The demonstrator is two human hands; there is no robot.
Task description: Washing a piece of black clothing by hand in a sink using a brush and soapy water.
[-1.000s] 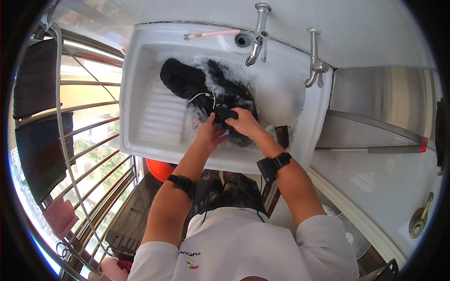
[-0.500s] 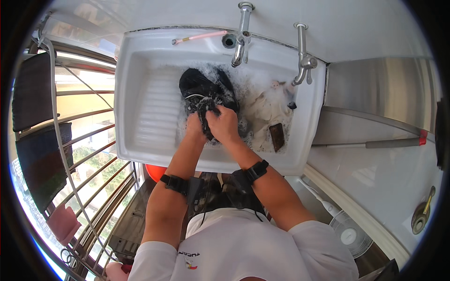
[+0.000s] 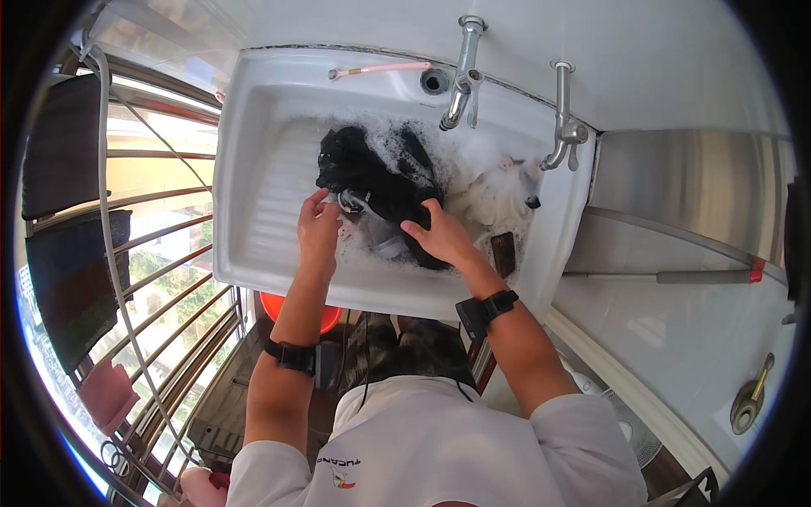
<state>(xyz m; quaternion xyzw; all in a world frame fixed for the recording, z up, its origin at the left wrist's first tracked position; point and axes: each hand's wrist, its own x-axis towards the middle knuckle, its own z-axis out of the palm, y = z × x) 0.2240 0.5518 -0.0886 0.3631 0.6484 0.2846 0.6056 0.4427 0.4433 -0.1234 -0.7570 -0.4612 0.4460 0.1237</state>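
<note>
A wet black garment (image 3: 363, 165) with a pale cord or trim lies spread in the suds of a white sink (image 3: 245, 266) with a ribbed left slope. My left hand (image 3: 318, 232) is at the garment's near left edge, fingers apart and holding nothing that I can see. On its right side, my right hand (image 3: 443, 237) has thumb and fingers around a fold of the black cloth. Greyish water and foam show between the hands. Whitish wet cloth (image 3: 486, 198) soaks to the right, with a dark brown bar-shaped block (image 3: 503, 253) beside it.
Two metal taps (image 3: 463, 80) (image 3: 564, 127) reach over the sink's far side. A pink-handled brush (image 3: 380, 69) lies on the back ledge near a drain hole (image 3: 434, 81). Below the front edge is a red basin (image 3: 325, 317). Cloths (image 3: 76, 287) hang by the window bars at left.
My hands have moved apart from the bunched black cloth between them. The left hand has let go and shifted left; the right has moved right. The garment now lies more spread out.
</note>
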